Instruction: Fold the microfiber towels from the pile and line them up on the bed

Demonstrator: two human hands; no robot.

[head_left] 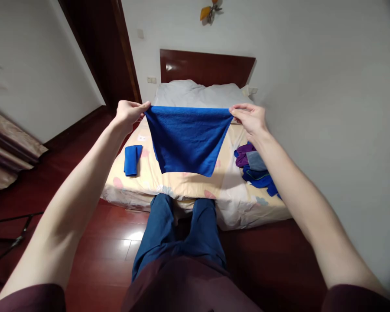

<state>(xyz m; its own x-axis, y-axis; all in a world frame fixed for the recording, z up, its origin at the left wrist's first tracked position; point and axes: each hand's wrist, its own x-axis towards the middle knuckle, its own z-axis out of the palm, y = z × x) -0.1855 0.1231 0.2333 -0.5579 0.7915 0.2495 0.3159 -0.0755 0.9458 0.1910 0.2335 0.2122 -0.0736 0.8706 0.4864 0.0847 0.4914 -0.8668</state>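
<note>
A blue towel [189, 141] hangs stretched between my two hands, above the bed. Its top edge is pulled nearly straight and the lower part drapes down. My left hand [130, 115] pinches the top left corner between thumb and fingers. At the top right corner, my right hand [249, 118] grips the cloth in the same way. To the left on the bed lies a folded blue cloth [131, 161]. A heap of clothes [256, 167], purple, grey and blue, lies on the bed at the right, partly hidden behind my right forearm.
The bed [188, 186] has a pale yellow patterned sheet and stands against my knees. Grey-white bedding [201, 93] lies by the dark wooden headboard [204, 67]. A curtain [9, 147] hangs at the left, and a thin black metal frame [19, 238] stands low on that side.
</note>
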